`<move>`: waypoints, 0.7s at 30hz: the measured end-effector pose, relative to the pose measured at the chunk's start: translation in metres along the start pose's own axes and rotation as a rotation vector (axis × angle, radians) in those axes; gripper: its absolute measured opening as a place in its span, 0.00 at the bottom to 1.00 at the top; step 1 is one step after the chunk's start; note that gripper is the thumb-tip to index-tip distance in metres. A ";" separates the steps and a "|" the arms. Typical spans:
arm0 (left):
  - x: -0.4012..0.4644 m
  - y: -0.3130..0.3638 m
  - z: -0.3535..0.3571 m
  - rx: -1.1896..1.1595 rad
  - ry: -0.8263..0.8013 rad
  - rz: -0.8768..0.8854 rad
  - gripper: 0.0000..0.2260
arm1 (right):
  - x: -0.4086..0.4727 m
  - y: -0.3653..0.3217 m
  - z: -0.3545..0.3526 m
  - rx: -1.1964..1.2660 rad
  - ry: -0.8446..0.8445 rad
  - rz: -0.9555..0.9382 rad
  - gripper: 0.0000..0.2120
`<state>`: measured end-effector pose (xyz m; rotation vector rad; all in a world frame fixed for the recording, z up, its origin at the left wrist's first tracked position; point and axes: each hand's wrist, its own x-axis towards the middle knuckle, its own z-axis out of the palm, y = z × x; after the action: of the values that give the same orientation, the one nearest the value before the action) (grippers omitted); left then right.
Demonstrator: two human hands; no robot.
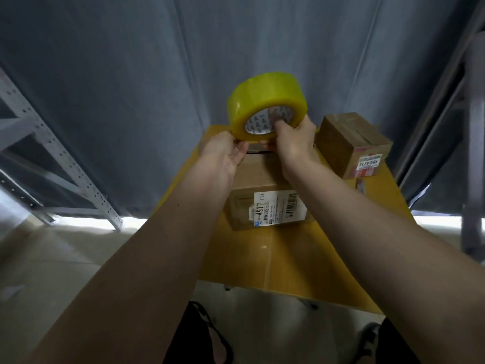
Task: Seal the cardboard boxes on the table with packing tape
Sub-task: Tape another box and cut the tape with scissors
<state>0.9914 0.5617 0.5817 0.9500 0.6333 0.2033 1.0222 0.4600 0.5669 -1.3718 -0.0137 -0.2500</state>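
Observation:
A yellow roll of packing tape (258, 99) is held up above the far end of a cardboard box (258, 177). My right hand (295, 139) grips the roll, fingers hooked into its core. My left hand (225, 152) pinches the roll's lower edge from the left. The box lies on the yellow table (301, 256), a white shipping label on its near side, and a dark gap shows at its far top edge under my hands. A second, smaller cardboard box (351, 144) stands at the table's far right, taped on top and labelled.
A grey curtain (183, 74) hangs behind the table. A perforated metal rack frame (52, 153) leans at the left, and a dark metal post (475, 153) rises at the right. Pale floor tiles (52, 258) lie below, beside the table's near edge.

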 end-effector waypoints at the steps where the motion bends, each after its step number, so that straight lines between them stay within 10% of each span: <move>1: 0.003 0.000 -0.003 0.040 -0.005 0.012 0.10 | 0.000 0.002 0.000 -0.032 0.019 -0.003 0.06; 21: 0.029 0.007 -0.036 0.297 -0.097 -0.075 0.05 | 0.010 0.029 0.004 -0.273 -0.110 -0.067 0.11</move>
<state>0.9941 0.6024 0.5603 1.2118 0.6183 -0.0049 1.0379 0.4675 0.5417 -1.6575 -0.1212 -0.2390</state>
